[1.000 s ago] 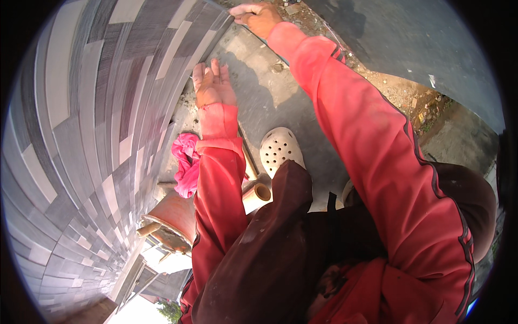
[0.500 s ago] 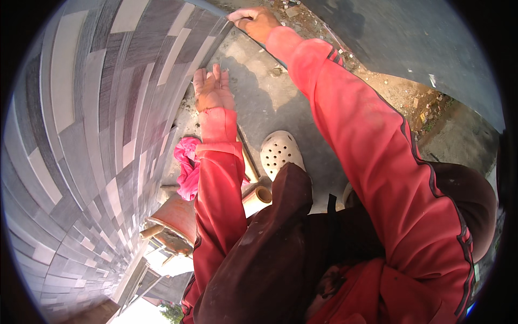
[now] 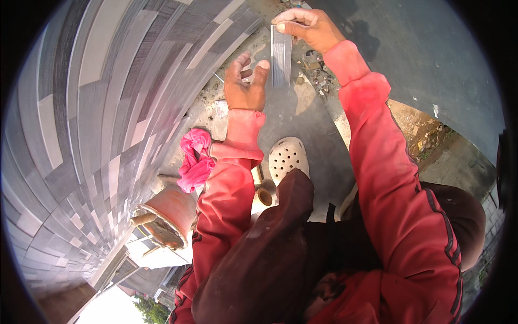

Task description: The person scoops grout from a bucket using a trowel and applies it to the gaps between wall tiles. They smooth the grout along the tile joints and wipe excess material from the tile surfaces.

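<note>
Pinched at its upper end between thumb and fingers of my right hand (image 3: 308, 28), a narrow grey tile strip (image 3: 281, 58) hangs lengthwise over the ground, apart from the wall. My left hand (image 3: 246, 82) is just left of the strip, fingers and thumb apart and a little bent, with nothing in it. Left of both hands rises a wall clad in grey and pale tile strips (image 3: 108, 108). The tile's lower end is free, and my left hand does not visibly touch it.
A pink cloth (image 3: 195, 159) lies at the wall's foot, near a mortar-stained bucket (image 3: 171, 208) with a handle sticking out. A tube-like object (image 3: 263, 197) is beside my pale clog (image 3: 288, 157). Rubble (image 3: 426, 132) and a large dark panel (image 3: 415, 48) are at the right.
My right hand has come away from the wall's far edge toward the right, and the tile strip now shows in it. My left hand has shifted right, its fingers more bent.
</note>
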Motion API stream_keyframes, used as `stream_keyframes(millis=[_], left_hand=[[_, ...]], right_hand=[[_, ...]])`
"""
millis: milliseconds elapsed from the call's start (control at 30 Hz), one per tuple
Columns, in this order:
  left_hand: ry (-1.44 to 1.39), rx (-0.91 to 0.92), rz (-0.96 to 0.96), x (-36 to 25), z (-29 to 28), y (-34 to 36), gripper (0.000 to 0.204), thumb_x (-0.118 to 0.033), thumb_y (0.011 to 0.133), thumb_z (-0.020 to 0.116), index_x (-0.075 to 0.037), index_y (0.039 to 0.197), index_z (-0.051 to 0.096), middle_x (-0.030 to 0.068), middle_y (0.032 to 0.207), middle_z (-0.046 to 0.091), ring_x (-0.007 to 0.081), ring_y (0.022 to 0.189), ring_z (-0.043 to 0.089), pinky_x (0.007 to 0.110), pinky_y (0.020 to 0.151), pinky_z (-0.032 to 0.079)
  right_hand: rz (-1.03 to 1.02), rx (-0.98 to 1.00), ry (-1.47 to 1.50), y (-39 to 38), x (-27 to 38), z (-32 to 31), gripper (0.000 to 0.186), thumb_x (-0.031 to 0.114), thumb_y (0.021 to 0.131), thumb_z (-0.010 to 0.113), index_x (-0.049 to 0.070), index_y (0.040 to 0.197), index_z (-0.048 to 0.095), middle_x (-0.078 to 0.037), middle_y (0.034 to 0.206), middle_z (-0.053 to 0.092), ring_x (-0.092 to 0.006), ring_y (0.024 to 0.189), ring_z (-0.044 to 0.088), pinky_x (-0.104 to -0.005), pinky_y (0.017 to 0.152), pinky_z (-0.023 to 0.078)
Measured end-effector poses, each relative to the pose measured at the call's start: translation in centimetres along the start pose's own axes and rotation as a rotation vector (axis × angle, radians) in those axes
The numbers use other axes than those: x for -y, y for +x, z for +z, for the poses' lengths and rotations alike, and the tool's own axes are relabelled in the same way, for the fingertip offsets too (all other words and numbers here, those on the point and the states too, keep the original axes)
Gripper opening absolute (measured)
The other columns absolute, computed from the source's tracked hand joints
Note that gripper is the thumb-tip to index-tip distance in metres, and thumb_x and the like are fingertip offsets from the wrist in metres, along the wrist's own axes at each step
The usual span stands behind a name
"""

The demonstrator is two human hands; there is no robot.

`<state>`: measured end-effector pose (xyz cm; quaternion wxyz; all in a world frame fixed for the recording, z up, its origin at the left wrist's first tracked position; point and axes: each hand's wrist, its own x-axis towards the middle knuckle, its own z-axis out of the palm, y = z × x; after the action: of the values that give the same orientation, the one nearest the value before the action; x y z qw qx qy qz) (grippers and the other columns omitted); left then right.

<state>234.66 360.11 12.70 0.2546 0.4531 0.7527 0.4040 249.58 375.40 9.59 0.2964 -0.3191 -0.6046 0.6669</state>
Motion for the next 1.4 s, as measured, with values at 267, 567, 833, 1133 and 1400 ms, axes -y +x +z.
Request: stream_keyframes(millis=[267, 567, 833, 1133, 1400], left_hand=[[-0.579, 0.131, -0.395, 0.2, -1.4, 1.0, 0.032, -0.015, 0.089, 0.064, 0.004, 0.115, 0.056, 0.0093, 0.098, 0.066, 0.0135, 0.080, 0.062, 0.026, 0.069, 0.050], [-0.871, 0.080, -0.584, 2.8, -2.5, -1.5, 0.032, -0.004, 0.091, 0.058, -0.010, 0.122, 0.052, 0.0058, 0.099, 0.062, 0.0158, 0.084, 0.060, 0.032, 0.077, 0.051], [-1.115, -0.306, -0.650, 3.4, 0.3, -0.9, 0.033, 0.001, 0.090, 0.054, -0.013, 0.120, 0.049, 0.0106, 0.102, 0.060, 0.0239, 0.090, 0.062, 0.041, 0.085, 0.053], [-0.798, -0.353, -0.501, 4.7, 2.9, 1.7, 0.040, 0.001, 0.090, 0.057, 0.010, 0.126, 0.044, 0.0165, 0.109, 0.057, 0.0260, 0.091, 0.063, 0.039, 0.085, 0.054], [-0.512, -0.270, -0.401, 6.2, 3.2, 2.0, 0.058, -0.008, 0.087, 0.056, 0.010, 0.139, 0.034, 0.0112, 0.108, 0.059, 0.0135, 0.078, 0.058, 0.025, 0.067, 0.048]], right_hand=[[0.019, 0.161, -0.019, -1.2, 2.0, 3.8, 0.021, 0.017, 0.086, 0.065, 0.003, 0.101, 0.066, -0.004, 0.081, 0.065, -0.0120, 0.064, 0.058, -0.0277, 0.058, 0.051], [0.010, 0.003, -0.559, -2.8, -2.4, 4.5, 0.035, 0.038, 0.087, 0.063, 0.004, 0.093, 0.068, -0.007, 0.085, 0.067, -0.0148, 0.069, 0.062, -0.0260, 0.054, 0.050], [0.362, 0.247, -0.004, -4.4, -0.4, 2.2, 0.038, 0.037, 0.083, 0.072, 0.006, 0.104, 0.065, -0.002, 0.076, 0.060, -0.0101, 0.057, 0.054, -0.0277, 0.046, 0.044], [-0.078, -0.174, -0.355, 0.5, -4.6, 2.4, 0.037, 0.022, 0.085, 0.066, 0.012, 0.119, 0.062, -0.013, 0.110, 0.065, -0.0231, 0.094, 0.062, -0.0348, 0.085, 0.047], [-0.037, -0.345, -0.443, 2.6, -6.2, 4.2, 0.038, 0.029, 0.081, 0.068, 0.012, 0.115, 0.066, -0.012, 0.100, 0.070, -0.0274, 0.095, 0.065, -0.0348, 0.087, 0.048]])
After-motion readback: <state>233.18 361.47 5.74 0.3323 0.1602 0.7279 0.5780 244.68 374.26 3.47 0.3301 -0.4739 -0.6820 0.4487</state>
